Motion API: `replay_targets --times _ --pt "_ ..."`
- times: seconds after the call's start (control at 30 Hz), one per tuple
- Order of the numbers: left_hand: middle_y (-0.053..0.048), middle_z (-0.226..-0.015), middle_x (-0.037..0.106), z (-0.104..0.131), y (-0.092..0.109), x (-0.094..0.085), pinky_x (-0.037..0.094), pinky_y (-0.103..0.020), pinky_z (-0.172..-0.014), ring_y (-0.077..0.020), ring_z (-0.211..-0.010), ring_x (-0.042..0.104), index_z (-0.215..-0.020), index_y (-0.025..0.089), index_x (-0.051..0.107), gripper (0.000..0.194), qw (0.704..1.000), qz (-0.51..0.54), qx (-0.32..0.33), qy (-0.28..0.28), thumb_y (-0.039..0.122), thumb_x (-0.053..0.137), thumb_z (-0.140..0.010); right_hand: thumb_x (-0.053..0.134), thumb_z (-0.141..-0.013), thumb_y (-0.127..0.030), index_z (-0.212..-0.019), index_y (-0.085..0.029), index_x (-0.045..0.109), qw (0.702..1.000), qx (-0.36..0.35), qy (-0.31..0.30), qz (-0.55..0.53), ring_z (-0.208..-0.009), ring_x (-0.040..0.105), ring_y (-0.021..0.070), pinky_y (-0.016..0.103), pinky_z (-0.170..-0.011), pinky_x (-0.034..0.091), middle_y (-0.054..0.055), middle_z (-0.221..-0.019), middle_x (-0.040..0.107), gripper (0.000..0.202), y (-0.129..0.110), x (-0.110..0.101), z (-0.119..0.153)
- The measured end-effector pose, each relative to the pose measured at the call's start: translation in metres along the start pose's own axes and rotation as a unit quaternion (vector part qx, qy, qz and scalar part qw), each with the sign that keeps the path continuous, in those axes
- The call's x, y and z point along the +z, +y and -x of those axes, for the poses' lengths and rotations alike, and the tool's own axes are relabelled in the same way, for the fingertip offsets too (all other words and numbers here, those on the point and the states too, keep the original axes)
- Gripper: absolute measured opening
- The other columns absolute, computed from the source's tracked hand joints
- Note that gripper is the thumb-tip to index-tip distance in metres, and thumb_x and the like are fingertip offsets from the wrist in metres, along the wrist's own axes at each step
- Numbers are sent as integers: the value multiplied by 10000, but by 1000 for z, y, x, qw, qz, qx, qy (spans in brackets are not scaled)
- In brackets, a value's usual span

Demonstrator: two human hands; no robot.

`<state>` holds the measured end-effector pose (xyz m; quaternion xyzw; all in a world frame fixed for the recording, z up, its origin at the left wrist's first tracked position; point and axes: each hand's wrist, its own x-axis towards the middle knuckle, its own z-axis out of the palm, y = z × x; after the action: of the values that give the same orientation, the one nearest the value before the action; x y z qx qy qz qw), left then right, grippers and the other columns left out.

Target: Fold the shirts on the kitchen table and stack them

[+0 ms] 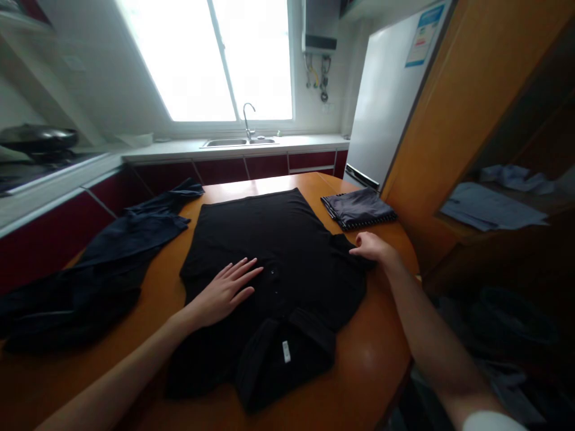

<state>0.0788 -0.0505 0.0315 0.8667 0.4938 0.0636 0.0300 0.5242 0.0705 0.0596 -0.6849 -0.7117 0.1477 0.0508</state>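
Black shirt point(291, 254) lies spread face up across the middle of the wooden table point(372, 359), its hem toward the window and its open collar point(317, 335), with a white label point(286, 352) showing inside, nearest the wearer; the body looks mostly flattened, while the sleeve point(342, 244) on the right still sits bunched and the collar stands uneven, so I judge the straightening well along and any folding not begun; the left hand point(224, 290) rests palm down on the chest, fingers a little apart; the right hand point(372, 246) is at that sleeve with fingers curled, though I cannot tell whether cloth is pinched between them; beyond it a grey garment point(359, 206) lies neatly folded, seemingly finished, and dark clothes point(121, 239) lie loose along the left, apparently left to do; past the glossy tabletop are a pale counter point(309, 142) with a sink point(224, 143), a bright window point(188, 66), a white refrigerator point(381, 96) and, on the left, a wok point(38, 139) on the stove.
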Motion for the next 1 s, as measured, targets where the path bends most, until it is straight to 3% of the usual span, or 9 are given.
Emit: replay_targets --times 0.1,0.2,0.3,0.4,0.53,0.7,0.77,0.87,1.0 --pt "11 -1642 279 -1 -1 0 225 -522 -1224 -269 -1517 255 -1552 369 349 543 1000 -1 0 -5 548 356 -1039 875 -654 -354 -946 -154 708 1000 11 -8 -22 -992 697 300 317 -778 515 148 -1034 747 391 -4 4 0" --pt "10 -1632 306 -2 -2 0 237 -531 -1218 -275 -1509 277 -1544 374 366 544 1000 6 4 2 555 364 -1032 891 -579 -233 -723 -166 686 993 19 -17 -116 -850 704 273 286 -674 505 107 -812 744 259 -8 6 1" --pt "18 -1627 320 -2 -2 0 246 -534 -1215 -277 -1505 287 -1535 387 383 530 1000 19 6 11 541 384 -1028 805 -634 -152 -633 -162 669 980 0 -30 -197 -681 675 201 236 -554 464 54 -669 712 136 -10 6 3" --pt "12 -1623 332 -1 -1 -2 247 -538 -1213 -275 -1502 298 -1524 379 408 517 1000 29 0 11 530 386 -1030 703 -704 -108 -697 -131 707 966 -14 -31 -258 -589 641 158 217 -500 444 47 -675 722 24 -13 1 6" --pt "5 -1615 357 -1 2 -4 260 -536 -1208 -276 -1492 319 -1509 370 435 508 999 36 -11 10 531 388 -1030 683 -738 -116 -906 -109 761 899 -31 -28 -437 -638 667 162 219 -539 493 66 -749 753 185 -23 -12 16" --pt "3 -1624 342 -2 3 -5 230 -520 -1220 -264 -1502 296 -1516 358 427 508 999 39 -13 0 524 364 -1040 644 -895 -386 -1261 -159 668 798 -195 -138 -554 -774 697 154 240 -635 539 117 -1057 765 431 -42 -17 33" --pt "-1 -1623 344 -2 3 -5 232 -512 -1221 -260 -1502 294 -1515 353 430 508 999 37 -12 0 523 363 -1041 613 -917 -366 -1222 -148 681 811 -201 -115 -537 -773 695 146 228 -622 529 127 -1079 759 381 -48 -12 31" --pt "-8 -1613 366 -3 3 -5 248 -517 -1215 -261 -1497 308 -1503 346 450 493 999 32 -8 7 506 366 -1044 583 -892 -211 -1063 -104 718 864 -128 19 -487 -695 679 144 231 -601 525 124 -932 772 243 -50 0 15" --pt "-10 -1597 395 -1 3 -4 279 -519 -1206 -267 -1483 339 -1488 346 471 481 999 28 -5 19 494 384 -1039 540 -856 -123 -961 -112 736 887 -103 131 -430 -769 707 179 282 -722 559 106 -871 769 223 -43 20 -9"
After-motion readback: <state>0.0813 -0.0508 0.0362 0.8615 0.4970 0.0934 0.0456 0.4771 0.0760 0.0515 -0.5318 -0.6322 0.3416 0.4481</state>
